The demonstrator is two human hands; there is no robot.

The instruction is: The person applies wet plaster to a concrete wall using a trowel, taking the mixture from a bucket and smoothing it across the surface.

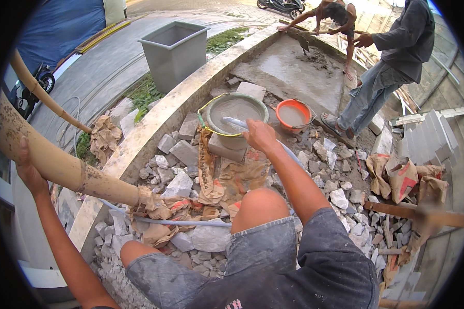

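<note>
My left hand (30, 170) grips a thick bamboo pole (69, 167) that slants down across the left side; its fingers are partly hidden. In the middle, my right hand (260, 136) is closed round a light grey hose (291, 154). The hose's end points into a round dark bucket (266, 114) holding grey, cloudy water. A yellow-green cord runs along that bucket's rim. Just right of it stands an orange bucket (311, 121) with a wire handle and greyish liquid inside. Torn brown paper sacks (211, 175) lie below the dark bucket.
Broken concrete rubble (183, 183) surrounds my legs. A low wall (191, 80) curves along the left, with a tall grey bin (174, 64) beyond it. At the far right, one person (397, 51) stands and another (340, 20) bends over wet mortar (294, 62).
</note>
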